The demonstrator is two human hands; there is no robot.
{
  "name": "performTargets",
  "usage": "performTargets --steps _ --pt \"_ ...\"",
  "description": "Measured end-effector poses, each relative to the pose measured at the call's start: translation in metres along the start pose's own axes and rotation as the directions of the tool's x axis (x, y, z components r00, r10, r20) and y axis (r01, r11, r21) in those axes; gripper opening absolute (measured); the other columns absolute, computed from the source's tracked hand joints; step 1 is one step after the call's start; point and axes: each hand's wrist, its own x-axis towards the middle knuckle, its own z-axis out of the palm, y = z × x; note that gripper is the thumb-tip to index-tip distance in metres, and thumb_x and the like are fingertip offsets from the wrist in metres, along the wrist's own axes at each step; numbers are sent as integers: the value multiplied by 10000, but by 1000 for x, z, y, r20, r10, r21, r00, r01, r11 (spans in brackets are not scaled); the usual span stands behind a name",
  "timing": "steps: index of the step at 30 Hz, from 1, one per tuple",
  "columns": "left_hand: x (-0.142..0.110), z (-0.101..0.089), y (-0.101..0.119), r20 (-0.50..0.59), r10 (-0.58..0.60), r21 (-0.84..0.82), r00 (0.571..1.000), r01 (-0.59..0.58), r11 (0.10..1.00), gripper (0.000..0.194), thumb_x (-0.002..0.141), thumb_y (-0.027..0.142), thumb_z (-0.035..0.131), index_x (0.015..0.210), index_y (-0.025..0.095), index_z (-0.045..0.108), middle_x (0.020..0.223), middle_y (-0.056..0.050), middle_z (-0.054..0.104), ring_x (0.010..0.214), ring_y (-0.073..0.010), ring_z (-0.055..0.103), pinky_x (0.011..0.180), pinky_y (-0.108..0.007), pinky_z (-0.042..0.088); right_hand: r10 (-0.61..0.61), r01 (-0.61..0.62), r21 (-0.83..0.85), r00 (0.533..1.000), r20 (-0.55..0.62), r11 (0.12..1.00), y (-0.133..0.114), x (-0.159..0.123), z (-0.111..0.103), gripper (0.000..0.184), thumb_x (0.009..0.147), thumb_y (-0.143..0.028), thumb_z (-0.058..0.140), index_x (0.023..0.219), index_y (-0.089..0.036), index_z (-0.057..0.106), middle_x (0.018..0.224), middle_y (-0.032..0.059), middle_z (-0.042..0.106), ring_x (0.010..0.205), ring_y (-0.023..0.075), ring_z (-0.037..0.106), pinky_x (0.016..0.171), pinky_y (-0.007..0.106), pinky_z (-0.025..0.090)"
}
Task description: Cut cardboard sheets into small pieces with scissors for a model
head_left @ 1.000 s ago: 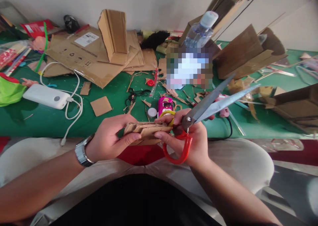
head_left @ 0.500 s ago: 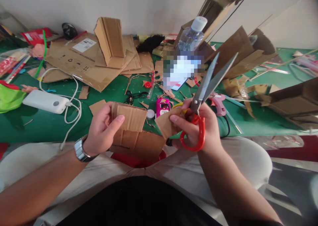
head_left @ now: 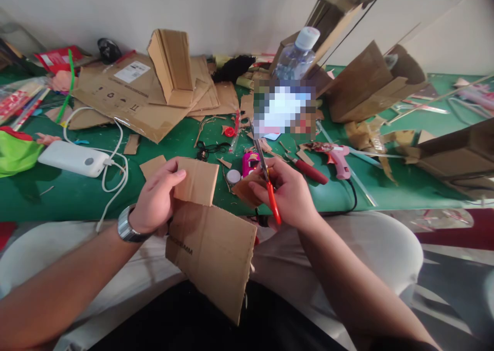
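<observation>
My left hand (head_left: 154, 199), with a metal watch on its wrist, is closed on a small rectangular cardboard piece (head_left: 197, 181), thumb on top. A larger cardboard sheet (head_left: 216, 253) with printed letters hangs below it, tilted over my lap; the same hand seems to hold it, though the grip is hidden. Closed around red-handled scissors (head_left: 272, 202), my right hand (head_left: 293, 194) also pinches a small cardboard scrap (head_left: 245, 190). The scissor blades point away from me and look nearly closed. Just beyond the scrap is a pink toy car (head_left: 249, 160), partly covered.
On the green table (head_left: 154, 202) lie a white power bank (head_left: 73, 158) with its cable, a red-handled tool (head_left: 312, 172) and a pink glue gun (head_left: 340, 160). Flattened cardboard (head_left: 111, 96), a plastic bottle (head_left: 295, 57) and cardboard structures (head_left: 358, 91) stand or lie farther back.
The scissors have turned and lowered leftward, blades closer together. My right hand has moved left with the scrap. The large cardboard sheet has swung down toward me.
</observation>
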Motion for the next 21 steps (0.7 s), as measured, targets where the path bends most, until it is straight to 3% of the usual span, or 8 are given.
performTargets --steps 4,7,10,15,21 --pt "-1 0 0 24 -36 -21 999 37 999 172 963 388 664 947 220 695 886 -46 737 801 -228 687 679 -327 555 -42 56 121 992 -115 991 -14 -2 0 224 838 -247 829 969 -252 647 727 -61 597 606 137 521 581 296 452" --pt "-3 0 1 70 77 74 995 -82 994 173 1008 397 697 965 229 700 952 -45 705 876 -221 666 753 -333 562 -43 92 179 965 -258 979 -21 -1 -7 266 800 -229 862 935 -277 638 745 -59 552 605 138 490 560 299 445" --pt "-5 0 2 82 233 179 969 -244 953 149 1021 366 728 969 228 711 967 -44 648 877 -198 622 777 -326 539 -28 93 196 950 -312 976 -22 -1 -12 314 755 -213 889 928 -294 639 835 -24 599 707 181 598 606 334 509" --pt "-6 6 6 87 261 295 962 -275 915 164 989 379 781 988 217 758 1069 -78 690 932 -207 658 784 -329 579 72 23 364 966 -247 931 -24 -4 -9 384 759 -235 902 975 -319 595 936 -1 737 857 261 756 742 433 647" --pt "-10 17 10 211 240 378 948 -305 874 203 966 420 821 954 217 826 1157 -117 753 1088 -250 733 877 -363 652 119 -80 411 990 -70 908 -38 -9 3 376 740 -219 913 915 -272 583 855 -22 723 728 192 699 643 333 592"
